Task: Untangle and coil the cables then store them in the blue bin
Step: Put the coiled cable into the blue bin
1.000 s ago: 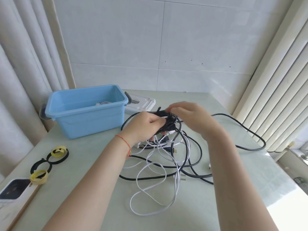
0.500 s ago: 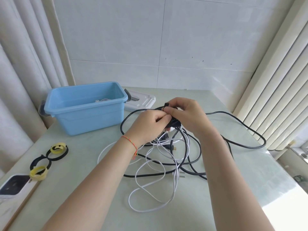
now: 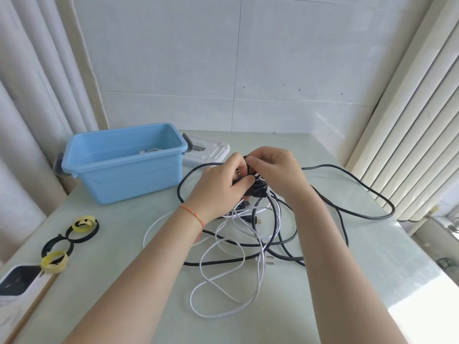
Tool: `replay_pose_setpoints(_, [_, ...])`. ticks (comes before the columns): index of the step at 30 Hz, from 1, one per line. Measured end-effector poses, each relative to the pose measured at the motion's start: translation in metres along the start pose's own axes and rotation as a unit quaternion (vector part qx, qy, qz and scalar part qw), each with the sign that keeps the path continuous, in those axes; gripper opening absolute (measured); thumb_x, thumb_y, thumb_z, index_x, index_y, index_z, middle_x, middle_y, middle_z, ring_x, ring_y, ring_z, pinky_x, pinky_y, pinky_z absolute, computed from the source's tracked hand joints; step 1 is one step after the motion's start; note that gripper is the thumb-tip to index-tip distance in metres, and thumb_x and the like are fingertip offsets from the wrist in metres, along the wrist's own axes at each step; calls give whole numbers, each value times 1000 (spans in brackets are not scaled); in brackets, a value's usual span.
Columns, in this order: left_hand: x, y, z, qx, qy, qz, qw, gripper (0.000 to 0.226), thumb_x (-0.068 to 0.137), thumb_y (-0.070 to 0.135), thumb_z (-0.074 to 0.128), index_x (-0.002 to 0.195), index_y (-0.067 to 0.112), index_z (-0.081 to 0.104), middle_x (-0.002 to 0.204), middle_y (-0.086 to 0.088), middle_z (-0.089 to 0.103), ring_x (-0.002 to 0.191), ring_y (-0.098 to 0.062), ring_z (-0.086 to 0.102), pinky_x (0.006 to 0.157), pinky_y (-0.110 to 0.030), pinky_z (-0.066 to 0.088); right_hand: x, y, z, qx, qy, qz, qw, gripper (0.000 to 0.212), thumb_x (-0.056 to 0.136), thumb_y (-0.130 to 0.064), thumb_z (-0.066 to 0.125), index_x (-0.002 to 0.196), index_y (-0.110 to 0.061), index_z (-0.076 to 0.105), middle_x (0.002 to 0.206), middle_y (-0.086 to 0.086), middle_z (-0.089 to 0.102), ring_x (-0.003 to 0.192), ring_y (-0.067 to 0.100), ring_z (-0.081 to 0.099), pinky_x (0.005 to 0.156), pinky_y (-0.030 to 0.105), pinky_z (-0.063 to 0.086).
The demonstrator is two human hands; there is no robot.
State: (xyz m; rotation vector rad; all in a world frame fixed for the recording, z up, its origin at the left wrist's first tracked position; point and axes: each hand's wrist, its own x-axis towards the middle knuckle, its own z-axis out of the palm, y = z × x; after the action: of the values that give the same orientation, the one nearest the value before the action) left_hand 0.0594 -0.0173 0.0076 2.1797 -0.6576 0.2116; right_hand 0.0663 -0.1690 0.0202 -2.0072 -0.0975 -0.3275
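Note:
A tangle of black cable [image 3: 347, 209] and white cable [image 3: 223, 276] lies on the pale green table [image 3: 124, 281]. My left hand [image 3: 218, 184] grips a bunched knot of black cable [image 3: 258, 189] held just above the tangle. My right hand [image 3: 275, 170] pinches the same black bunch from the right, fingertips meeting the left hand. Loops hang down from the bunch to the table. The blue bin [image 3: 124, 162] stands to the left of my hands, with a white cable [image 3: 149, 152] partly visible inside.
A white lid [image 3: 208, 151] lies behind the bin. Black and yellow strap ties [image 3: 69, 239] lie at the left front, beside a white and black device [image 3: 17, 284] at the table's edge. Curtains hang left, blinds right, a tiled wall behind.
Both hands have shifted slightly up and back with the black bunch. The right fingers have closed in over its top, and the loose white loops have slid across the table.

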Motion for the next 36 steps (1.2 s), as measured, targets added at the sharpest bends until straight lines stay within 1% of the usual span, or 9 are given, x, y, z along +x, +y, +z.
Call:
replay_pose_setpoints(4, [1,-5,-1,-69,8,-18,997,21,98,24,55,82,16,44,49,5,58,39,-4,45,50,-25,34,0,-3,7,12,20,-24,999,13,89,-13,61,81,-12,71,75,9,72,71,28,68,69,40,58])
replay_pose_setpoints(8, [5,-9,0,-130,23,-68,989,24,97,27,56,81,13,45,67,-22,65,45,-20,45,48,-30,37,-1,-4,17,-31,46,-67,996,12,91,-9,59,83,-10,69,72,8,68,64,15,56,65,32,50])
replay_pose_setpoints(12, [8,-7,-1,-257,6,-165,952,19,97,20,57,82,12,48,66,-13,70,43,-15,53,39,-21,37,-5,-9,23,-36,57,-89,994,12,93,-8,58,85,-9,68,70,6,64,56,9,53,49,19,46])
replay_pose_setpoints(16, [9,-12,-8,-392,-57,-205,895,17,97,16,57,92,1,62,68,-12,69,62,-23,60,41,-20,41,-9,-15,24,-4,31,-79,996,12,93,-10,60,86,-14,68,72,1,61,52,6,56,39,26,50])
replay_pose_setpoints(19, [8,-14,-12,-439,-94,-206,869,13,95,15,57,91,3,59,72,-14,68,61,-18,67,43,-19,44,-9,-19,24,-25,29,-96,995,13,93,-9,61,84,-15,68,82,2,64,60,3,56,43,20,50])
replay_pose_setpoints(22, [8,-18,-11,-476,-88,-221,847,9,95,11,57,91,5,51,74,-18,66,57,-19,67,41,-19,43,-7,-20,21,-38,7,-71,997,9,92,-14,63,87,-14,70,75,3,64,57,15,61,49,36,56])
replay_pose_setpoints(26, [11,-29,-19,-468,-76,-244,846,4,94,14,58,92,10,57,69,-8,65,51,-14,59,44,-22,34,-8,-20,7,-25,-92,-67,993,21,81,-24,78,98,-20,66,81,4,70,75,21,68,77,37,55])
replay_pose_setpoints(31, [13,-39,-29,-488,-63,-261,831,12,94,19,54,83,16,50,58,-2,49,35,-10,38,53,-28,27,-12,-27,7,-112,-123,-100,981,26,77,-22,79,100,-29,70,84,-17,70,80,2,65,77,25,51])
replay_pose_setpoints(36, [14,-31,-32,-450,-4,-214,867,20,96,14,56,77,9,51,49,0,49,33,-8,39,40,-19,27,-14,-34,7,-115,-114,-100,982,26,79,-21,77,103,-30,73,89,-17,72,87,1,66,86,26,52])
